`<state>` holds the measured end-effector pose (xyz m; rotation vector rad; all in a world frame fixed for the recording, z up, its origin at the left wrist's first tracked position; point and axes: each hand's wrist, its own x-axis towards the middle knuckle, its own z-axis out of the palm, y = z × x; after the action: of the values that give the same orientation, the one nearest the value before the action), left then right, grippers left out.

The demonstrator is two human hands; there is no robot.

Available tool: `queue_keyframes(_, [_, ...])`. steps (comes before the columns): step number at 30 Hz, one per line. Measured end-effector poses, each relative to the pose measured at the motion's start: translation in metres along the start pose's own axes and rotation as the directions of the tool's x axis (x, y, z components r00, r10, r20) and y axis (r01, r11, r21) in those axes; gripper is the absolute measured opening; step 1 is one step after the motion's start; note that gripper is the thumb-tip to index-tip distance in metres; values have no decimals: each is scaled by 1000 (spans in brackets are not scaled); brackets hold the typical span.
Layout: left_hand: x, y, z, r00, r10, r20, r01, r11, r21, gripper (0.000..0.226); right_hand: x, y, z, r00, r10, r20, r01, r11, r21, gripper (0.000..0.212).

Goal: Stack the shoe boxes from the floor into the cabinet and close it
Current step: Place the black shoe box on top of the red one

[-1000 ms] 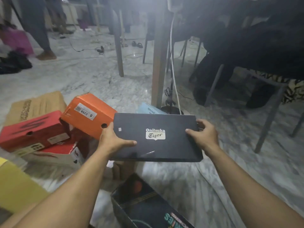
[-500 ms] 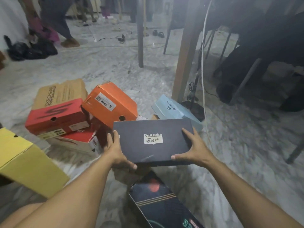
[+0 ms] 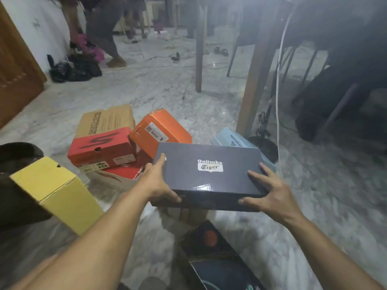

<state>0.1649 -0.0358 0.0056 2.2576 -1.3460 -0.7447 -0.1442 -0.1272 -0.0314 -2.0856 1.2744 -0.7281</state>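
A black shoe box [image 3: 209, 176] with a white logo is held above the floor between both hands. My left hand [image 3: 157, 183] grips its left end, thumb under the near edge. My right hand [image 3: 270, 193] grips its right near corner, fingers spread on the lid. Behind it on the marble floor lie an orange box [image 3: 161, 130], a red box [image 3: 100, 146] on a red-and-white box [image 3: 117, 176], a tan box [image 3: 106, 120] and a light blue box [image 3: 230, 139]. A yellow box [image 3: 54, 191] sits at the left. A dark box [image 3: 213, 258] lies below the held one.
A wooden door or cabinet panel [image 3: 16, 72] stands at the far left. Wooden table legs [image 3: 253, 80] and chair legs rise at the right, with a white cable [image 3: 277, 101] hanging down. A person's legs [image 3: 104, 34] and black bags [image 3: 75, 68] are at the back left.
The view has swung left and the black box has moved left with both hands. The wooden panel and more of the yellow box have come into view.
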Motion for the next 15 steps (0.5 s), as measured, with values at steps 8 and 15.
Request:
queue_keyframes(8, [-63,-28,-93,991,-20,-129,-1,987,-161,153,26,-96,14,979,-192,73,190,981,29,83])
queue_keyframes(15, [-135,-71,-164,935,-119,-335,46,975,-219,147,39,-194,49,904,-409,121,392,909,142,76])
